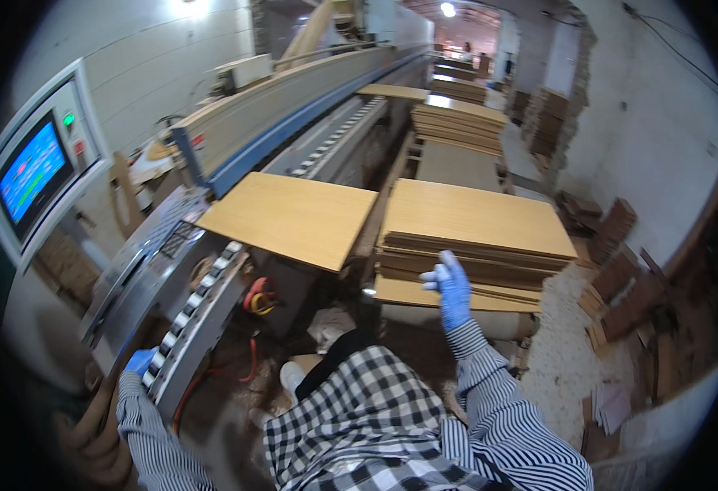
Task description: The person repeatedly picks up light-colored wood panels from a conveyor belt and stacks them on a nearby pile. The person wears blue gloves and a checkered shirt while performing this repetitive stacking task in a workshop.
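My left hand (141, 361), in a blue glove, is at the near end of a roller rail (196, 331) with white rollers. Its fingers are partly hidden, so whether they grip the rail is unclear. Gloved in blue as well, my right hand (454, 293) is raised in front of a stack of wood-grain panels (472, 218). Nothing shows in it, and its fingers are somewhat apart. Between the two hands, a single light wood-grain panel (291, 218) lies across the machine's feed side, its left edge at the long panel-processing machine (285, 107).
A control screen (33, 175) stands at far left. Red and yellow coiled hose or cable (262, 297) hangs beneath the panel. More panel stacks (460, 123) line the conveyor ahead. Bundles of brown strips (632, 301) lie on the right-hand floor along the wall (659, 153).
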Demonstrator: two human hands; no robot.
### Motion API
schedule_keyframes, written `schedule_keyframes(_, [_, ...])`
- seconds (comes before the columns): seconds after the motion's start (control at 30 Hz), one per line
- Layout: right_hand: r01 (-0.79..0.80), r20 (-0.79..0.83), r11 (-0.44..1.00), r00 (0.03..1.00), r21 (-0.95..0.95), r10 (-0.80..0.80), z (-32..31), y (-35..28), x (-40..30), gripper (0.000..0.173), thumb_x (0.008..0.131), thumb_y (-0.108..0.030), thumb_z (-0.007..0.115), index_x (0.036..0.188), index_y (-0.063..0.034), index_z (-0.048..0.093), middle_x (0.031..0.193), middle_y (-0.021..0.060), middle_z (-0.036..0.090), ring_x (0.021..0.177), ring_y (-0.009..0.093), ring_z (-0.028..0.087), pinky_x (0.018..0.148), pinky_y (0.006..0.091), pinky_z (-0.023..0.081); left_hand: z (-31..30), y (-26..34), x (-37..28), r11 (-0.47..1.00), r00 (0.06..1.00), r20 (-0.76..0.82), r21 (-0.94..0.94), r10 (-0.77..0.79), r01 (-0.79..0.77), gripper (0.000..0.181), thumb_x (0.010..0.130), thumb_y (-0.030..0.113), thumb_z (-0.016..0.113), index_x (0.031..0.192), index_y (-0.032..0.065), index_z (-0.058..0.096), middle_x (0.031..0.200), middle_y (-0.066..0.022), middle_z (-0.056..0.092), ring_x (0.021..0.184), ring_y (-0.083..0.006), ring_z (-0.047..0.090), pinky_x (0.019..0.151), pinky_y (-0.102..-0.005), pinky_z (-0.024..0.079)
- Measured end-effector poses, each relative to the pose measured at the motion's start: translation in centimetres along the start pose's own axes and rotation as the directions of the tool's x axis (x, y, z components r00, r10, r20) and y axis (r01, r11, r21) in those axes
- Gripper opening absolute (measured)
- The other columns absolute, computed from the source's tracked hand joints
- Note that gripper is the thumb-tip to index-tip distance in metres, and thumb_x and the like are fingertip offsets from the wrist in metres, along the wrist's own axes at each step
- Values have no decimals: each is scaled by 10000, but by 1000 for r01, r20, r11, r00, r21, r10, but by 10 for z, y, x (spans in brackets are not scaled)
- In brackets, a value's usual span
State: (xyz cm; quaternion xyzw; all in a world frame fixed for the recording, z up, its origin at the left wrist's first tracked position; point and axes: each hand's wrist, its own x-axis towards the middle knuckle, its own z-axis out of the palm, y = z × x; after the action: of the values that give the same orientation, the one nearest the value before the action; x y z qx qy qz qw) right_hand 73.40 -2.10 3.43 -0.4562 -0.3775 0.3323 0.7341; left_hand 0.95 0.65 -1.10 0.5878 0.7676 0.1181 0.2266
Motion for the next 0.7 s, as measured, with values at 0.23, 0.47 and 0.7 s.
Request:
schedule_keyframes(0.23, [108, -672, 975, 709, -195, -213, -231, -80, 51, 616, 877, -154, 542, 1391, -80, 211, 757, 84, 563, 558, 115, 505, 456, 229, 424, -1, -61, 43, 949, 988, 109, 286, 109, -136, 438, 925, 351, 354, 943, -12, 598, 947, -221, 608, 855, -356, 591, 709, -428, 458])
schedule_keyframes(0.47, [-99, -650, 983, 760, -157, -28, -288, -81, 96, 468, 865, -229, 583, 1271, -99, 391, 733, 93, 558, 462, 106, 468, 364, 218, 365, 0, -75, 50, 938, 987, 32, 306, 159, -161, 482, 912, 419, 369, 865, -4, 596, 846, -243, 595, 784, -386, 583, 661, -471, 433])
schedule_keyframes(0.7, [65, -678, 927, 663, -370, -317, -271, -67, 78, 143, 824, -120, 604, 883, -29, 510, 703, 39, 533, 505, 104, 486, 402, 212, 385, 1, -54, 37, 991, 1000, -14, 134, -25, 27, 532, 871, 478, 445, 905, -25, 616, 840, -214, 630, 796, -319, 615, 675, -422, 447])
